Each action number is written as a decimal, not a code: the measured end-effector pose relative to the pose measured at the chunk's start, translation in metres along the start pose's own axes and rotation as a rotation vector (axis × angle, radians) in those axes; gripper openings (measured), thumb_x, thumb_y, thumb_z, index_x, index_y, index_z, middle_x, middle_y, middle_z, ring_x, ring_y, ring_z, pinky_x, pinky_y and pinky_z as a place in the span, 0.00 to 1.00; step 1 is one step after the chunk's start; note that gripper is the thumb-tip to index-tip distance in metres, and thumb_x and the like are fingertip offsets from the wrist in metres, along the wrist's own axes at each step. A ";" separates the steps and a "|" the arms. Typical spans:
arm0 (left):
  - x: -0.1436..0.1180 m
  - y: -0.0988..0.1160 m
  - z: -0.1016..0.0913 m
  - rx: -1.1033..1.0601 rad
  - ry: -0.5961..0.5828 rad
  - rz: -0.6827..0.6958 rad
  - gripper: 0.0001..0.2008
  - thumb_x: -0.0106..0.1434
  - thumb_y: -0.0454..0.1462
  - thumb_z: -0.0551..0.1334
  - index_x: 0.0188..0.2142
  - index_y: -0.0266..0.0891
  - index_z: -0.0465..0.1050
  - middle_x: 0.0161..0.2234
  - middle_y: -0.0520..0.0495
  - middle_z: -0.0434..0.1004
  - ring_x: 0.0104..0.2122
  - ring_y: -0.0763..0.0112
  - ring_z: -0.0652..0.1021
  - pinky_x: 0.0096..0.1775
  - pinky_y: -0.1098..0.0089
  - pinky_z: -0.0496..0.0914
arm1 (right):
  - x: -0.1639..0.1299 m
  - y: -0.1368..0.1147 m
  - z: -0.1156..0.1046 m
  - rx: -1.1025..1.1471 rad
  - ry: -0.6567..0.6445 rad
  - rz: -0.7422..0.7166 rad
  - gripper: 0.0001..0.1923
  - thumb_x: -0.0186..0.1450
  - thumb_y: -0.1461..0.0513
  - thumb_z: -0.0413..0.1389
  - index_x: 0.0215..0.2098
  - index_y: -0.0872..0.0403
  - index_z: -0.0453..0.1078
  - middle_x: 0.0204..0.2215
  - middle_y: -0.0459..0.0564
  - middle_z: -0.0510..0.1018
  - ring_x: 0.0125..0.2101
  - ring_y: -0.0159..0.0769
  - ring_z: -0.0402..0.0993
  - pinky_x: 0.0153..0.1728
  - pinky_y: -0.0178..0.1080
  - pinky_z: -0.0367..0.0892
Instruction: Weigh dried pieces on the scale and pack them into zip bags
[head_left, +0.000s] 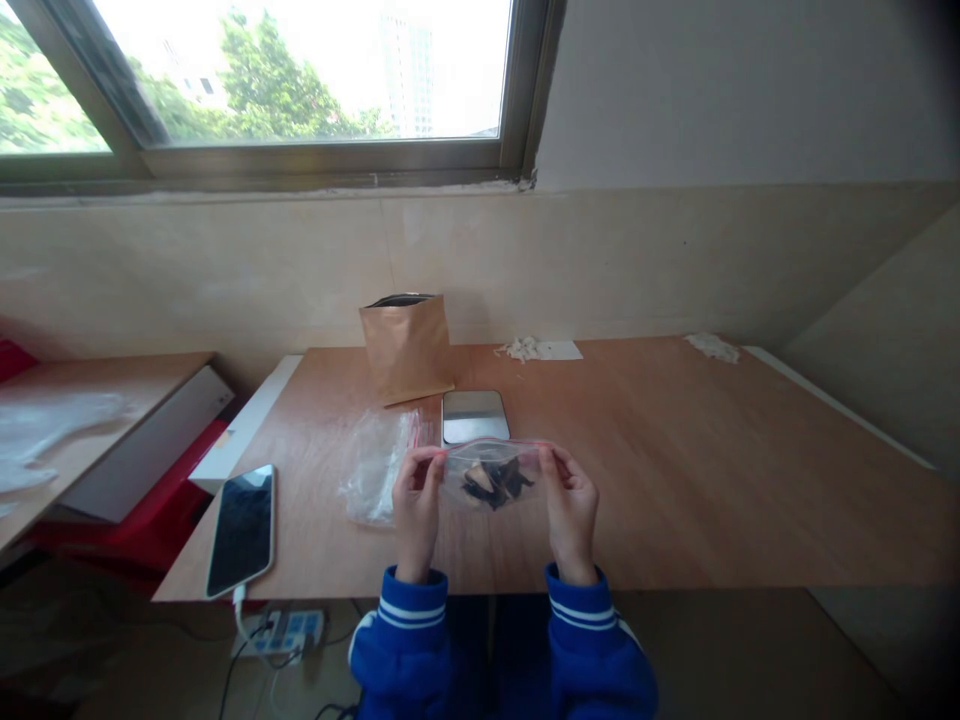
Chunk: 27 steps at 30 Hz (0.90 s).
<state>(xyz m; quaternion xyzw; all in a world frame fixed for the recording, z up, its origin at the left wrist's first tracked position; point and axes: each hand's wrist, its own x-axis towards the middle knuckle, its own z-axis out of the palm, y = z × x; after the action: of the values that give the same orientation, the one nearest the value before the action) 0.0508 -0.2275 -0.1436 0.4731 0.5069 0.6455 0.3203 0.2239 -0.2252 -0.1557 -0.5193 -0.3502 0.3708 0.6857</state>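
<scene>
A clear zip-lock bag (454,492) with a reddish seal strip is stretched between my two hands, just in front of the scale. Inside it lie dark and pale dried pieces (495,482), whose kind I cannot make out. My left hand (417,505) pinches the bag's upper left corner, and my right hand (571,505) pinches the upper right corner. Behind the bag sits a small flat scale (474,412) with a silvery top. A stack of clear zip-lock bags (375,470) lies beside my left hand.
A brown kraft pouch (409,350) stands open-topped near the wall. A phone (241,530) on a white cable lies at the table's left edge, above a power strip (289,632). White scraps (523,348) and a crumpled white piece (712,347) lie along the table's back edge.
</scene>
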 end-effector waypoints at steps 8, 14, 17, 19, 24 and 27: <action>0.000 0.002 0.002 -0.049 0.149 0.007 0.17 0.61 0.51 0.64 0.33 0.38 0.74 0.30 0.49 0.75 0.31 0.70 0.74 0.35 0.71 0.70 | -0.002 0.004 0.006 0.030 -0.180 0.095 0.21 0.58 0.47 0.64 0.40 0.55 0.78 0.34 0.54 0.84 0.39 0.46 0.82 0.45 0.46 0.74; 0.003 -0.006 0.000 -0.056 -0.006 -0.082 0.15 0.61 0.49 0.65 0.35 0.38 0.77 0.30 0.47 0.77 0.34 0.66 0.76 0.37 0.70 0.71 | -0.003 0.009 0.009 0.092 -0.038 0.048 0.20 0.59 0.49 0.64 0.39 0.56 0.77 0.35 0.54 0.84 0.37 0.41 0.81 0.42 0.43 0.75; 0.004 -0.007 0.001 -0.042 -0.054 -0.119 0.15 0.60 0.48 0.66 0.36 0.38 0.78 0.30 0.46 0.77 0.34 0.65 0.77 0.35 0.70 0.71 | -0.003 0.008 0.009 0.135 -0.001 0.042 0.19 0.59 0.48 0.63 0.38 0.56 0.76 0.35 0.54 0.84 0.36 0.41 0.81 0.41 0.42 0.75; 0.004 -0.006 0.002 -0.049 -0.071 -0.118 0.16 0.59 0.49 0.66 0.36 0.38 0.78 0.30 0.46 0.78 0.33 0.66 0.77 0.35 0.70 0.71 | -0.003 0.007 0.009 0.153 -0.023 0.048 0.20 0.59 0.49 0.64 0.41 0.55 0.75 0.36 0.54 0.84 0.36 0.42 0.82 0.41 0.43 0.76; 0.004 -0.003 0.006 -0.079 -0.045 -0.061 0.16 0.60 0.49 0.66 0.35 0.38 0.76 0.32 0.47 0.77 0.33 0.68 0.76 0.38 0.69 0.71 | -0.002 0.004 0.007 0.112 -0.183 0.086 0.22 0.58 0.47 0.64 0.40 0.55 0.76 0.40 0.56 0.84 0.39 0.45 0.82 0.42 0.45 0.77; 0.004 -0.004 0.004 -0.053 -0.025 -0.077 0.16 0.61 0.49 0.65 0.35 0.38 0.76 0.32 0.47 0.77 0.35 0.67 0.77 0.40 0.68 0.71 | -0.001 0.003 0.005 0.094 -0.185 0.091 0.21 0.58 0.46 0.64 0.36 0.55 0.77 0.39 0.57 0.84 0.40 0.46 0.82 0.43 0.47 0.77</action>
<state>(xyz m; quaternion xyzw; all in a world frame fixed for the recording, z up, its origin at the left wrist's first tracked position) 0.0533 -0.2214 -0.1456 0.4527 0.5034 0.6398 0.3638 0.2185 -0.2231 -0.1576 -0.4657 -0.3701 0.4639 0.6564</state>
